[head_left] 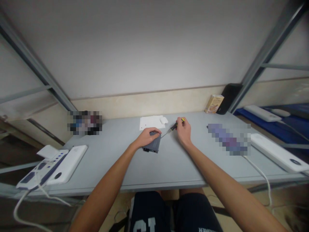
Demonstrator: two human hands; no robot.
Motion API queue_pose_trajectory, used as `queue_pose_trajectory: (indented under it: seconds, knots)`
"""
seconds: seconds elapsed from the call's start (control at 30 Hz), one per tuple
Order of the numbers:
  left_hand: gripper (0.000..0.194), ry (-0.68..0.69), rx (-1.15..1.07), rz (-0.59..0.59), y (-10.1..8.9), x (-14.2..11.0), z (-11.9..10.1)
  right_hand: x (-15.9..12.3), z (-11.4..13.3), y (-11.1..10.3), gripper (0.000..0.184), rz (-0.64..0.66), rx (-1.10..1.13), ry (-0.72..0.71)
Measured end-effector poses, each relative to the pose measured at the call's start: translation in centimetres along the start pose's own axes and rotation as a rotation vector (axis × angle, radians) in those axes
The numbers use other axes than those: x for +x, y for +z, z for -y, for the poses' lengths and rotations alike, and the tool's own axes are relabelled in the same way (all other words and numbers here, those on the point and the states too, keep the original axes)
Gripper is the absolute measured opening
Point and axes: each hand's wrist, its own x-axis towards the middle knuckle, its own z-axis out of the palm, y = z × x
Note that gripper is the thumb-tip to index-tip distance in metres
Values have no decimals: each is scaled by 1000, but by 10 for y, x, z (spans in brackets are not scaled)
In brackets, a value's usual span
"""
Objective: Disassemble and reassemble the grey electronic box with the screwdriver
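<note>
My left hand (147, 136) grips a small dark grey box-shaped device (154, 144) with ports along its near side, low over the desk or resting on it; I cannot tell which. In my right hand (183, 131) is a screwdriver (173, 127) with a black and yellow handle, the fingers closed around it. Its thin metal shaft points down and left, and the tip reaches the right side of the device. Just beyond my hands lies a white sheet of paper (148, 122) with a small white object (163, 120) on its right part.
The grey desk (169, 170) stands against a wall between metal frame posts. A white power strip (70, 164) with cables sits at the left, a long white device (277, 153) at the right. A yellowish carton (214, 103) and a black upright object (229, 98) stand at the back right.
</note>
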Motion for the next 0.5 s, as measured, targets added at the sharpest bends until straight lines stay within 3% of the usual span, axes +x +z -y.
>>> queue_pose_trajectory:
  seconds: [0.23, 0.5]
  knots:
    - [25, 35, 121, -53, 2, -2, -6, 2, -1, -2, 34, -26, 23, 56]
    - [35, 97, 369, 11, 5, -4, -20, 2, -3, -2, 39, 22, 27, 63]
